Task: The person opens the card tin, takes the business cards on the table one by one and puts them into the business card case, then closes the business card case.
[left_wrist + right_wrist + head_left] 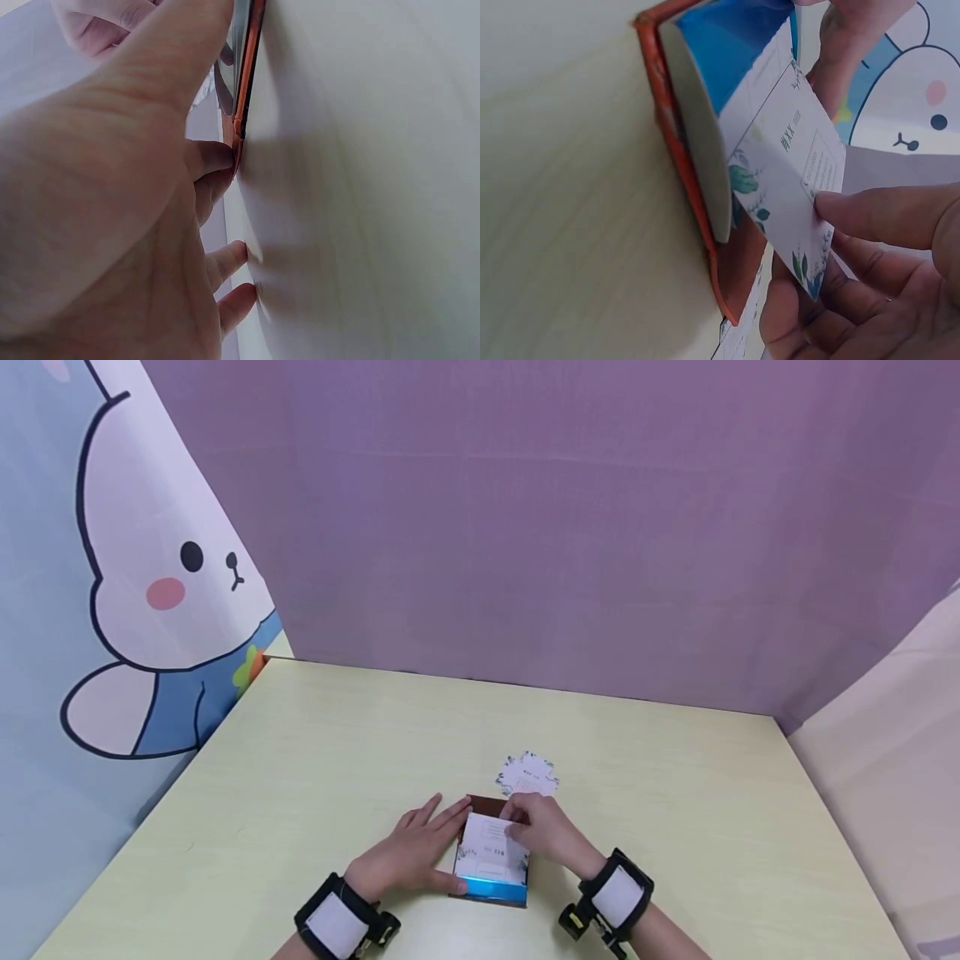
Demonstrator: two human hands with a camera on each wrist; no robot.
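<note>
- A shallow open box (pixel 491 860) lies near the near edge of the pale yellow table (pixel 315 777), a little right of centre; its outer wall is reddish-brown and its inside bright blue, as the right wrist view shows.
- A white card (pixel 491 852) with fine print and green leaf sprigs at its corners sits tilted in the box, one edge down inside and the other raised.
- Left hand (pixel 408 856): lies flat on the table against the box's left side, fingers straight and spread, tips touching the wall; it grips nothing.
- Right hand (pixel 543 831): reaches over the box's far right corner, fingers curled, pinching the card's far edge between thumb and fingertips (pixel 855 214).
- A scalloped white paper piece (pixel 527 774) lies just beyond the box, near the right hand.
- A black band with a white patch wraps each wrist.
</note>
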